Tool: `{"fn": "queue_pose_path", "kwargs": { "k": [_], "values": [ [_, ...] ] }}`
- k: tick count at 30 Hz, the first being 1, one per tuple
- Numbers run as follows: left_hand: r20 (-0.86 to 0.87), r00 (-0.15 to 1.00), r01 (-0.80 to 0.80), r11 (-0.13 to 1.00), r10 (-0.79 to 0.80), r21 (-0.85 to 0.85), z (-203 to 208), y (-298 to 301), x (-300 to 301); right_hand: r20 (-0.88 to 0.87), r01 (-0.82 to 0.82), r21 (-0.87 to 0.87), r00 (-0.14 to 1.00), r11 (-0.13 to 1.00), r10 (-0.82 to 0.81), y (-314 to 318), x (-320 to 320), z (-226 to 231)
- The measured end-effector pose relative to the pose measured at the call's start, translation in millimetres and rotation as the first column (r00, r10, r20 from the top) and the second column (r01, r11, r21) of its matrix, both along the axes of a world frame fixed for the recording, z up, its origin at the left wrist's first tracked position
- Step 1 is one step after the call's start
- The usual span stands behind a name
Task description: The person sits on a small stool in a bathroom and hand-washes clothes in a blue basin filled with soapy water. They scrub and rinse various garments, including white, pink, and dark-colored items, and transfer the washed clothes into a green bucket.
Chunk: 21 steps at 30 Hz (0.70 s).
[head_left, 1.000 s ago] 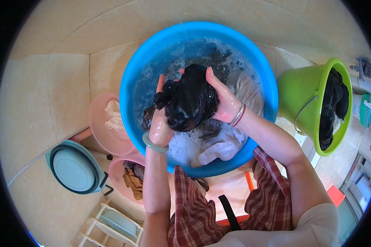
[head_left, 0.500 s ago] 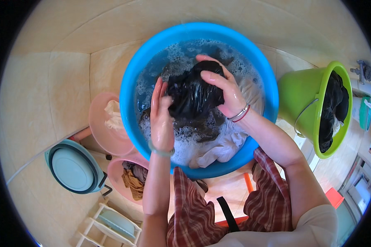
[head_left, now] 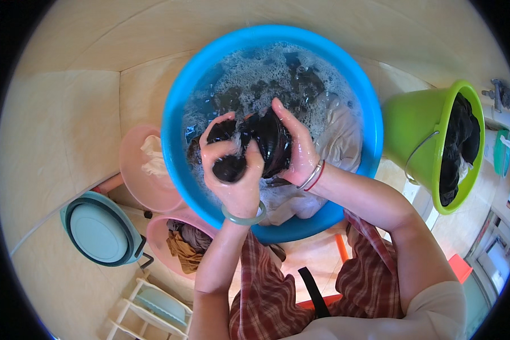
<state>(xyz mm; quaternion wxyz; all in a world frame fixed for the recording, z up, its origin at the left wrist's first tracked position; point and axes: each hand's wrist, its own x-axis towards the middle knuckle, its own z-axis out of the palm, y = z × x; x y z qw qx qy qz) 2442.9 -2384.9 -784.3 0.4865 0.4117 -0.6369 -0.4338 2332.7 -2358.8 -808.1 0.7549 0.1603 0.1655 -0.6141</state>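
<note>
Clasping wet black cloth (head_left: 274, 148) mid-frame, left hand (head_left: 236, 186) and right hand (head_left: 302, 157) curl fingers round; likely slippery, best gripped bunched.

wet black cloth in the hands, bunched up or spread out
Bunched up: the wet black cloth is gathered into lumps between the left hand and right hand.

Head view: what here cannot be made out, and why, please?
All in the head view:
Black cloth: type unclear, bunched and partly behind the left hand.
Right hand: most fingers behind the cloth.
Basin: bottom under suds and pale cloth.
Bucket: bottom under dark clothes.
</note>
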Motion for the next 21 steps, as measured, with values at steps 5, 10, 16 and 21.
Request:
{"fn": "queue_pose_path", "kwargs": {
  "k": [5,10,16,21],
  "values": [
    [0.248,0.952,0.256,0.916,-0.182,-0.310,17.9,-2.9,1.7,0.038,-0.081,0.063,0.996,0.995,0.078,4.3,-1.2,-8.4],
    [0.486,0.799,0.560,0.733,-0.355,-0.386,41.0,-0.6,10.4,-0.214,-0.178,0.005,0.961,0.984,0.175,12.4,-4.8,8.9],
    [0.624,0.690,0.701,0.552,-0.367,-0.451,53.3,17.0,14.9,-0.214,-0.515,0.019,0.835,0.857,0.507,1.0,-4.2,5.8],
    [0.703,0.657,0.739,0.419,-0.274,-0.528,48.5,37.4,18.2,-0.388,-0.670,-0.105,0.708,0.735,0.590,-1.8,-10.6,17.3]
  ]
}}
